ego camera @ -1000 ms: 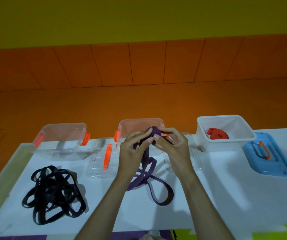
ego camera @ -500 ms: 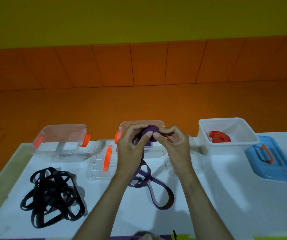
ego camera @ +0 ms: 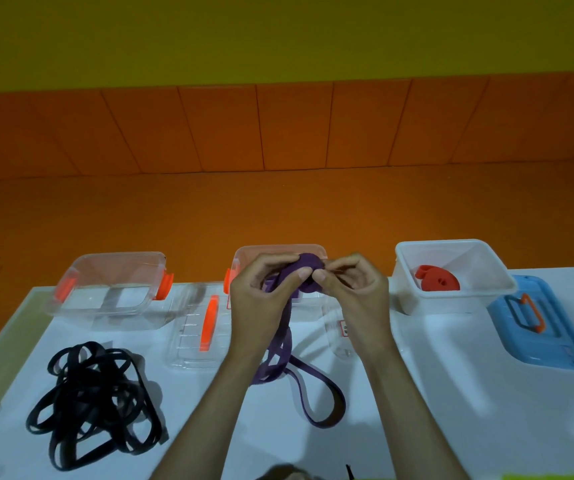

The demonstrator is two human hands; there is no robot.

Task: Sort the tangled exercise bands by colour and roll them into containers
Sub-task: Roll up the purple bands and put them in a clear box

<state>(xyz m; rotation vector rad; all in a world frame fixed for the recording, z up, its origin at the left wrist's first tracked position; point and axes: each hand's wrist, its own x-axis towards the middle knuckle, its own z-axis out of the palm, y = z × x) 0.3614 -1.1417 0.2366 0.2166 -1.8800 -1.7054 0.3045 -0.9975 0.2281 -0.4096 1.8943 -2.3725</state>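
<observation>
A purple band is partly wound into a small roll held between my two hands above the table. My left hand grips the roll from the left with thumb and fingers. My right hand pinches it from the right. The band's loose tail hangs down and loops on the white table. Behind the hands stands the middle clear container. A tangle of black bands lies at front left. A rolled red band sits in the white container at right.
An open clear container with orange latches stands at back left, a clear lid with an orange handle beside it. Another clear lid lies under my right wrist. A blue lid lies at far right.
The roll between my hands has grown slightly as both hands turned it. The loose tail on the table has shortened and drawn in toward the hands.
</observation>
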